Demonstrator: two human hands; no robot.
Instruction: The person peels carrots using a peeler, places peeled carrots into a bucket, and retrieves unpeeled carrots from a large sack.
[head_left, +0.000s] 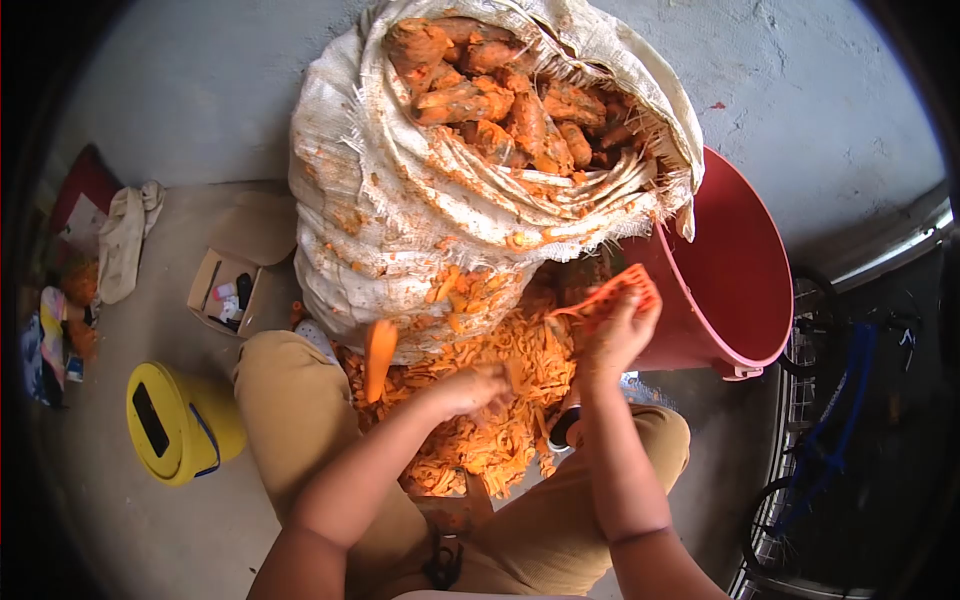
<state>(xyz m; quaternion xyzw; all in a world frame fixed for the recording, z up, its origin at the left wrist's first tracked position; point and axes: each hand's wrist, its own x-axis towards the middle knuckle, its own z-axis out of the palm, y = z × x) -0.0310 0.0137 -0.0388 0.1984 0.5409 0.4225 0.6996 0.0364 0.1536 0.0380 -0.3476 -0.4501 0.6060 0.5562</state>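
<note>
A peeled orange carrot [379,360] is at the lower left front of the woven sack, apart from both hands. My left hand [478,390] is over a heap of orange peelings [480,455], its fingers apart and holding nothing that shows. Higher up and to the right, my right hand [622,328] is closed around an orange-red peeler [610,290], near the rim of the red tub. The white woven sack [340,200], stained with orange bits, stands open and full of unpeeled carrots [470,100].
A large red tub [735,270] stands right of the sack. To the left are a yellow bucket [200,430] with a lid and a cardboard box [215,285] of small items. A blue bicycle frame [840,400] is at the far right.
</note>
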